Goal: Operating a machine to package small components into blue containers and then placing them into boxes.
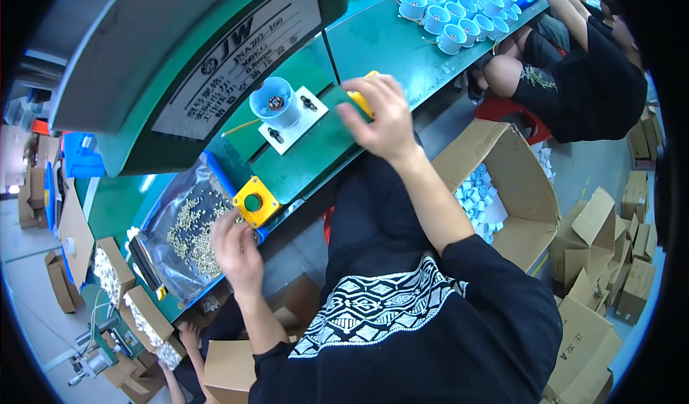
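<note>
A light-blue plastic cup (285, 114) with a small metallic part inside sits on a white fixture plate (313, 119) under the green press head (143, 138). A thin stick or wire pokes out toward its left. My left hand (238, 254) hovers by a yellow button box (266, 206) with a green push button, fingers loosely apart and nothing in them. Raised over the bench's right side, my right hand (382, 115) has its thumb and fingers spread, holding nothing. It partly hides a second yellow button box (363, 96).
Many light-blue cups (452, 39) stand on the green bench, back right. A blue tray (190, 221) lined with plastic holds small metallic parts. A cardboard box (527, 210) at right contains light-blue pieces. Co-workers sit at far right (588, 81) and lower left (194, 364).
</note>
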`<state>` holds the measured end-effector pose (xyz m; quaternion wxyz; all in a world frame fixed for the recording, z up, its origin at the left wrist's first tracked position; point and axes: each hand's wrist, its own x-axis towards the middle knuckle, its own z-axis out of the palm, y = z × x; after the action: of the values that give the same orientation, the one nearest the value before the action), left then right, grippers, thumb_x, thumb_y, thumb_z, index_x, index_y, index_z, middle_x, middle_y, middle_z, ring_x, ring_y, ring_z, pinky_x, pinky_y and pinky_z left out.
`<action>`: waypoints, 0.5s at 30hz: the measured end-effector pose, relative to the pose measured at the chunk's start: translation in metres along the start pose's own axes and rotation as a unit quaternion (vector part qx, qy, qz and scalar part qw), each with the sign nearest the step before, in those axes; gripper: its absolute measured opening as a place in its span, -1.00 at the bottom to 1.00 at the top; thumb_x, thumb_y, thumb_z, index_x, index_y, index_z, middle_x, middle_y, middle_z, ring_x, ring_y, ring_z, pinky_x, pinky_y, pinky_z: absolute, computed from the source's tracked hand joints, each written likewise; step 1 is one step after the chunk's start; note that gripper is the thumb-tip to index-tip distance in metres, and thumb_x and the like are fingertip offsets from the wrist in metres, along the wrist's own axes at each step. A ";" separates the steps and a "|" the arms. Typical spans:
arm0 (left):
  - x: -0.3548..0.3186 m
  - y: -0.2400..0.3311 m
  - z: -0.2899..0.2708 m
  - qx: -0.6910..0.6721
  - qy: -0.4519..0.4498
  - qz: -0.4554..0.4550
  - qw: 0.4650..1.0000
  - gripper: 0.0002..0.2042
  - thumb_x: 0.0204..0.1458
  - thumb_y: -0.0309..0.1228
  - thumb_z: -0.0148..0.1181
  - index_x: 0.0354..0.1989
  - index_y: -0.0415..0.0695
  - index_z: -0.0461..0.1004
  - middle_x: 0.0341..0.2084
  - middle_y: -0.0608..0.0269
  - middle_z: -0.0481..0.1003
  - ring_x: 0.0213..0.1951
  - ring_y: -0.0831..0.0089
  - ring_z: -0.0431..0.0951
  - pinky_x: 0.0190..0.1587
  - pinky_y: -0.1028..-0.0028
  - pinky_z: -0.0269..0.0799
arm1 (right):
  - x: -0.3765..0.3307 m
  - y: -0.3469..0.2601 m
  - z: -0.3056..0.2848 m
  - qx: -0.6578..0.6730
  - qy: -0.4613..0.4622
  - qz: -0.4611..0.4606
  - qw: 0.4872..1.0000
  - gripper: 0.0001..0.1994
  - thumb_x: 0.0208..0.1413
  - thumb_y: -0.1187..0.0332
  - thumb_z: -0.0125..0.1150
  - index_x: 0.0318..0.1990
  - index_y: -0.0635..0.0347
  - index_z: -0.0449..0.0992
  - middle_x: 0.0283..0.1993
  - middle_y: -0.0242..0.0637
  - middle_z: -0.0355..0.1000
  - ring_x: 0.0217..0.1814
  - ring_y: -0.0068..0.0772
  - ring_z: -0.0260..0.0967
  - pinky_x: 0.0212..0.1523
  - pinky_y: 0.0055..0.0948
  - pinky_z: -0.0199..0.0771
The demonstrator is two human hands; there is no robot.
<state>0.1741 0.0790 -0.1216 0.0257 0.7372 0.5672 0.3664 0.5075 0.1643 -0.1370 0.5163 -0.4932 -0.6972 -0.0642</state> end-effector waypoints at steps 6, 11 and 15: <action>0.000 0.008 0.023 -0.032 0.007 0.078 0.996 -0.91 0.15 -0.64 0.19 -0.19 -0.25 0.52 -0.25 0.03 0.61 -0.06 -0.04 0.60 0.04 0.09 0.50 | -0.025 0.049 0.004 0.070 0.084 -0.048 0.993 -0.88 0.21 0.46 0.17 -0.18 0.30 0.56 -0.22 -0.15 0.62 -0.08 -0.09 0.55 -0.05 -0.26 0.58; -0.007 0.011 0.019 0.002 -0.012 0.068 0.998 -0.87 0.14 -0.67 0.17 -0.17 -0.26 0.54 -0.18 -0.08 0.58 -0.02 -0.05 0.57 0.09 0.12 0.46 | -0.036 0.053 0.012 0.163 0.170 -0.019 0.972 -0.89 0.22 0.51 0.07 -0.23 0.33 0.52 -0.27 -0.08 0.60 -0.11 -0.08 0.55 -0.05 -0.25 0.59; 0.000 0.009 0.022 0.005 -0.019 0.087 0.996 -0.89 0.15 -0.65 0.17 -0.18 -0.27 0.54 -0.17 -0.09 0.57 -0.02 -0.05 0.57 0.09 0.16 0.46 | -0.034 0.052 0.005 0.104 0.091 -0.009 0.990 -0.89 0.26 0.48 0.07 -0.20 0.33 0.50 -0.25 -0.04 0.58 -0.06 -0.08 0.53 0.02 -0.25 0.56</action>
<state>0.1940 0.0835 -0.1334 0.0012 0.7904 0.5024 0.3505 0.5426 0.1727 -0.1881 0.6254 -0.4225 -0.6548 -0.0405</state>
